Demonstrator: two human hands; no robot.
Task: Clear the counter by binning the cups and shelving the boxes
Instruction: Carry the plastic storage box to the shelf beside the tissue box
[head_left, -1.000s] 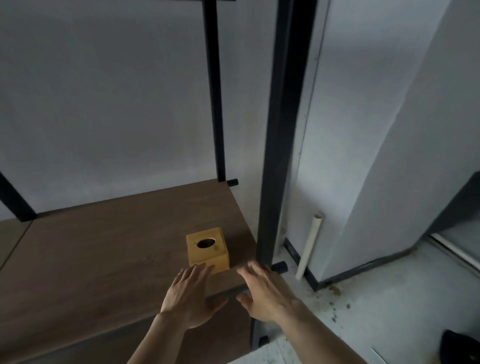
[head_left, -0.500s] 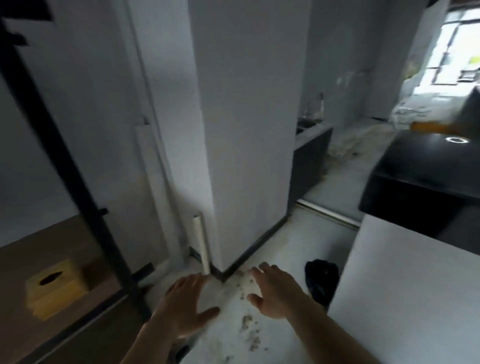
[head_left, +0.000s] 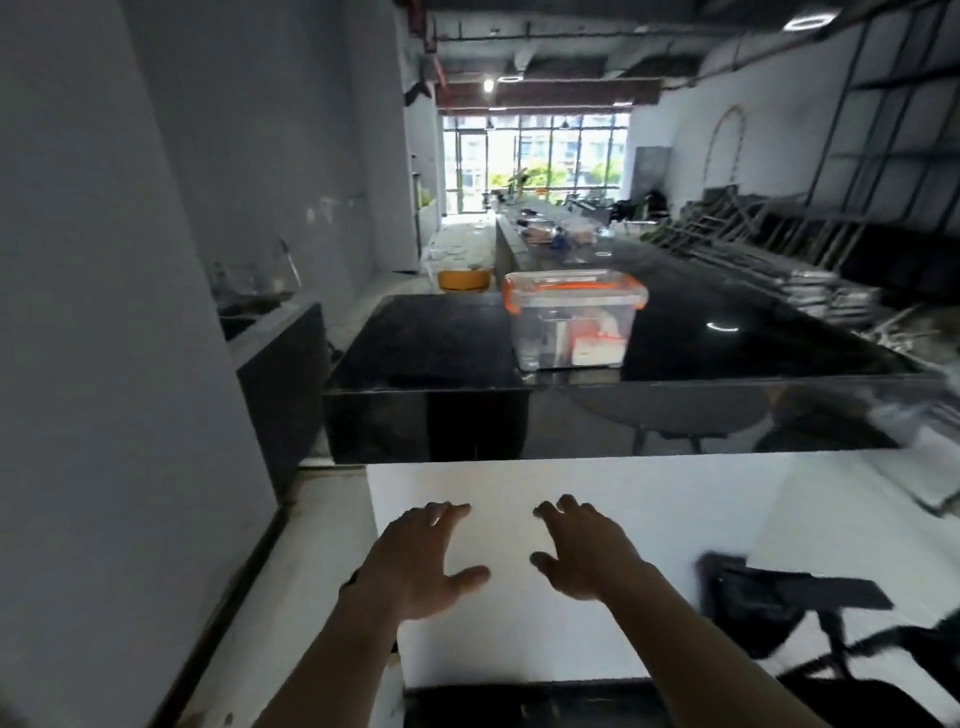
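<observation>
A clear plastic box with an orange-clipped lid (head_left: 574, 318) stands on the glossy black counter (head_left: 426, 343), near its front middle. Papers and small items show through its walls. My left hand (head_left: 423, 564) and my right hand (head_left: 584, 553) hover side by side, palms down and fingers spread, over a white panel (head_left: 701, 499) below the counter's front face. Both hands are empty and well short of the box. No cup is recognisable in this view.
A grey wall (head_left: 104, 312) rises close on the left, with a narrow floor strip beside it. A yellow tub (head_left: 464, 278) sits beyond the counter. Clutter covers the counter's far end. Stacked metal frames (head_left: 779, 260) line the right wall. A dark object (head_left: 769, 608) lies at lower right.
My view swung right, from the wooden shelf holding the yellow box, past the wall corner, to the black counter. Both hands stayed empty and spread in front of me.
</observation>
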